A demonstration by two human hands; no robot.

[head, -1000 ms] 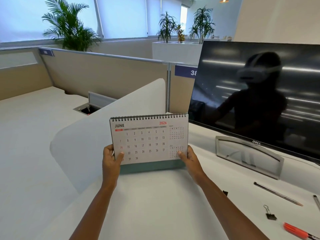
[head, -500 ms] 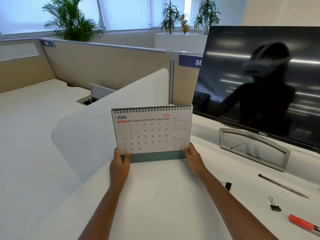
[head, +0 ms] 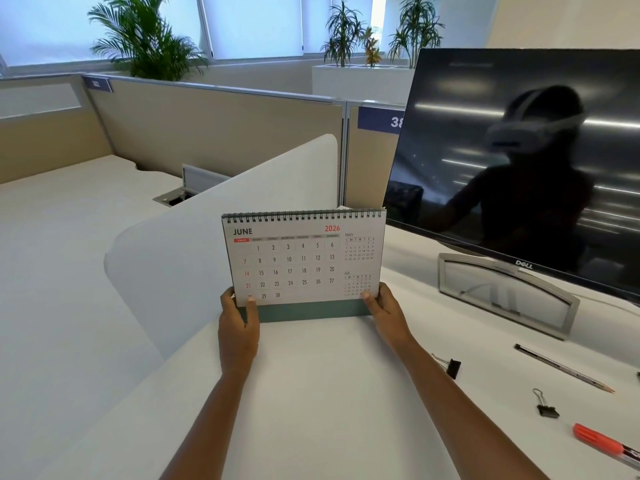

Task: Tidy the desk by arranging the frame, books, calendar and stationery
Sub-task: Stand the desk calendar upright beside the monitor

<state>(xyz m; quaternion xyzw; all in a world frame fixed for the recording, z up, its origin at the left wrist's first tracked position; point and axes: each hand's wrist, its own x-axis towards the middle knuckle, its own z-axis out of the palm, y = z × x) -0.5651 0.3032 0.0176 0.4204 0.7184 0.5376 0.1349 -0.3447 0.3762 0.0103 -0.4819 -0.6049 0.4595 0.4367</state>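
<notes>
The calendar (head: pixel 304 261) now stands nearer the monitor (head: pixel 519 161) than a second ago, its base seemingly on the table (head: pixel 329 393), so it looks almost placed. The fingers of the left hand (head: pixel 238 327) and right hand (head: pixel 388 315) pinch its lower corners. No container shows; the pencil (head: pixel 562 368), clip (head: pixel 547 405) and pen (head: pixel 602 441) lie loose.

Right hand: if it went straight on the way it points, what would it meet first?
The right hand grips the calendar, so that comes first; beyond it, probably the beige partition, depth unclear.
</notes>
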